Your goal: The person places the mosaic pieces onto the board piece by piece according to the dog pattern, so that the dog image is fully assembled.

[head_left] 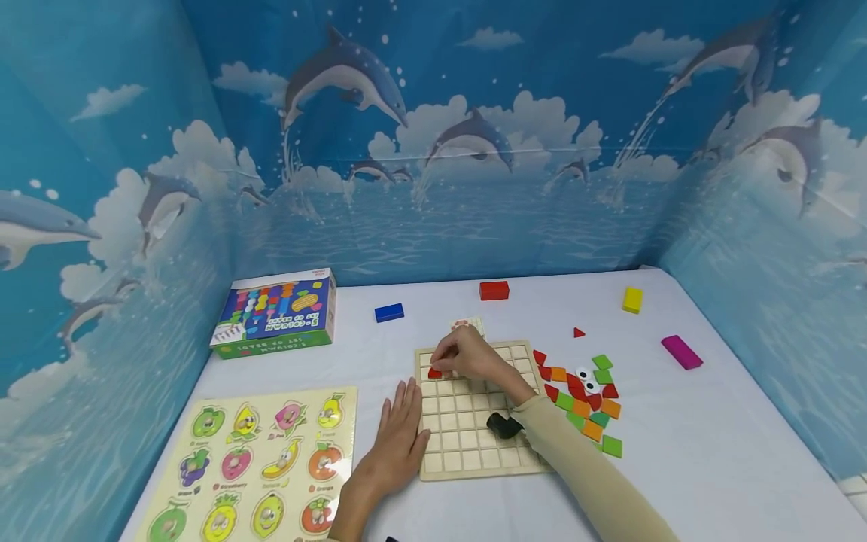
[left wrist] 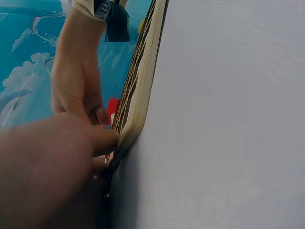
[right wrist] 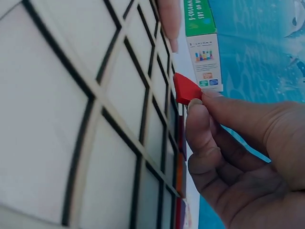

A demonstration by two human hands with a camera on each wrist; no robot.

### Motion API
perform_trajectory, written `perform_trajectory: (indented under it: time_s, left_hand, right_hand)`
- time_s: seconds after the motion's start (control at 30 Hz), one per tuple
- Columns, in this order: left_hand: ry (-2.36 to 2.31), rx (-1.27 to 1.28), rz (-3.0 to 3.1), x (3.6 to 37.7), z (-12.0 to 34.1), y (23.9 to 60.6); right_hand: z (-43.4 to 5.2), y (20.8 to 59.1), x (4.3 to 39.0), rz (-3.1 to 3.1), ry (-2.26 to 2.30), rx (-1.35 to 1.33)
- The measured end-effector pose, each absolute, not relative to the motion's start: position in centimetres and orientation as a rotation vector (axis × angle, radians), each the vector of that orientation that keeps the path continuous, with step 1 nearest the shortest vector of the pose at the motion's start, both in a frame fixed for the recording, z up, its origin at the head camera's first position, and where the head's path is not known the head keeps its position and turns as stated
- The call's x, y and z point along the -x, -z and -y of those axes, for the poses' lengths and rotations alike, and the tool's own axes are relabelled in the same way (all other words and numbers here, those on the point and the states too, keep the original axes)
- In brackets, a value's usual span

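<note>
My right hand [head_left: 470, 355] is over the upper left cells of a wooden grid board [head_left: 474, 476]. Between its thumb and fingertip it pinches a small red piece [right wrist: 186, 89] with a curved side, seen also in the head view as a red piece [head_left: 434, 373] at the board. My left hand [head_left: 400, 433] lies palm down on the table along the board's left side, fingers extended. In the left wrist view the left hand [left wrist: 52, 162] has its thumb against the board's rim [left wrist: 138, 109]. A small pattern card [head_left: 476, 324] shows partly behind the right hand.
Loose red, orange and green pieces [head_left: 581, 409] lie right of the board, with a stray red triangle [head_left: 579, 332] behind. A fruit puzzle board [head_left: 271, 410] is at the left and a bead-set box [head_left: 276, 312] behind it. Blue [head_left: 389, 312], red [head_left: 494, 290], yellow [head_left: 633, 299] and magenta blocks [head_left: 681, 351] stand around.
</note>
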State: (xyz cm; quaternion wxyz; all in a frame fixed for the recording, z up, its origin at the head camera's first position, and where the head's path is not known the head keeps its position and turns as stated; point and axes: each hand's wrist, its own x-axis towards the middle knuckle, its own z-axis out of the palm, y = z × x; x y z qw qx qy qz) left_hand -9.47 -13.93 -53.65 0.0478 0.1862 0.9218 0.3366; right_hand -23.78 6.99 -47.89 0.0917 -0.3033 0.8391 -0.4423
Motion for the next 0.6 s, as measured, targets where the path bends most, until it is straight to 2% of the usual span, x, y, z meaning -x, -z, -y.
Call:
perform_trajectory:
  time_s: [0.17, 0.4, 0.6]
  left_hand:
    - [-1.044, -0.566, -2.798, 9.5, 13.8, 53.5]
    - [-1.023, -0.580, -2.816, 9.4, 13.8, 53.5]
    - [-1.053, -0.600, -2.812, 9.5, 13.9, 53.6]
  right_hand:
    - [-6.5, 48.7, 23.6, -2.503, 1.327, 0.812]
    - [-5.9, 48.6, 23.2, -2.592, 1.286, 0.925]
    - [-5.6, 48.7, 23.1, -2.606, 1.275, 0.902]
